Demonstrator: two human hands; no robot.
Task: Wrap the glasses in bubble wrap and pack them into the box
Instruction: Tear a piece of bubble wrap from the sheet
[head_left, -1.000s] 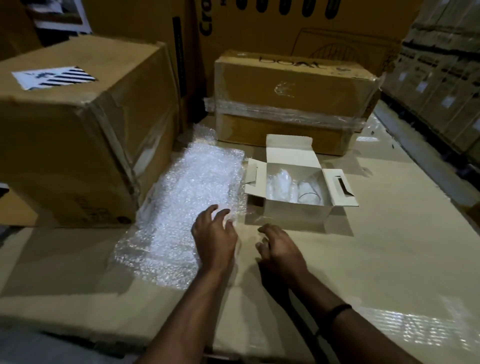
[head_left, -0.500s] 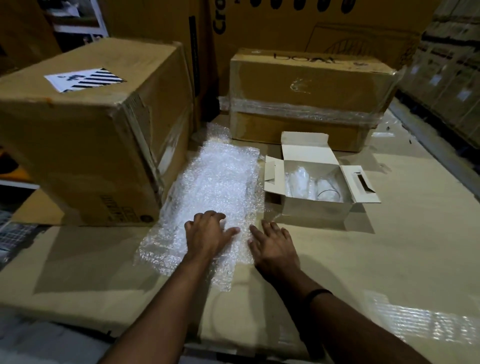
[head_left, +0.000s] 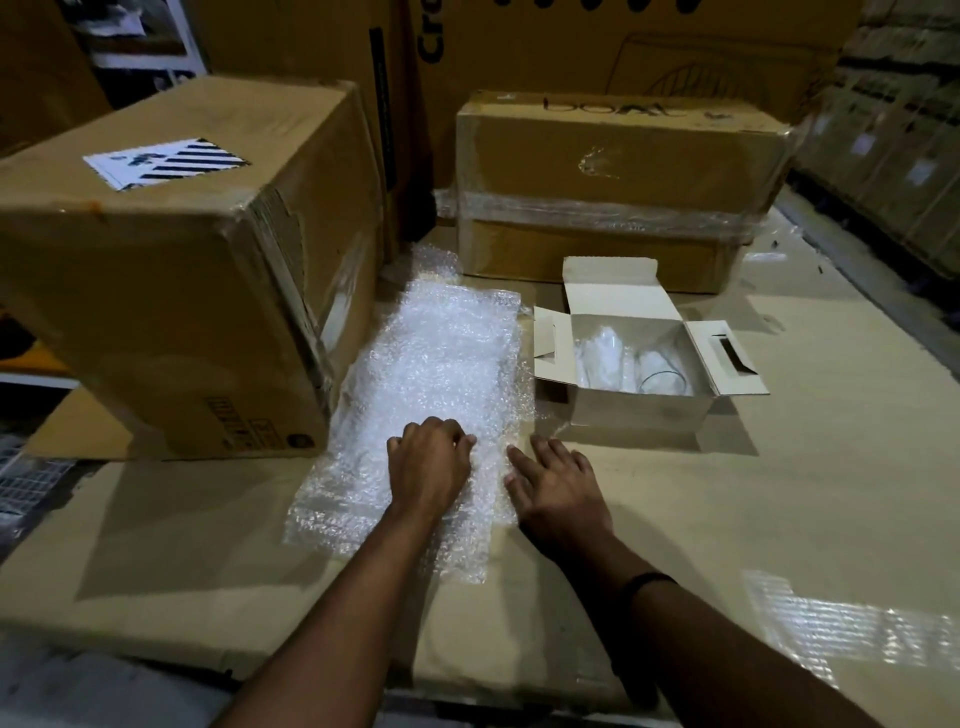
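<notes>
Left hand (head_left: 431, 462) curled on clear bubble-wrap sheet (head_left: 441, 364), grip unclear | right hand (head_left: 558, 483) lay flat, released, at its edge | risk: light sheet could skid and bunch under uneven pressing.

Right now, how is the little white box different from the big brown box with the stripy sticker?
The little white box is open, flaps spread, with glasses showing inside; the big brown box is closed and taped. The white box is low and small, the brown box far taller and wider. The white box sits right of the bubble wrap, the brown box left of it. Both are cardboard.
</notes>
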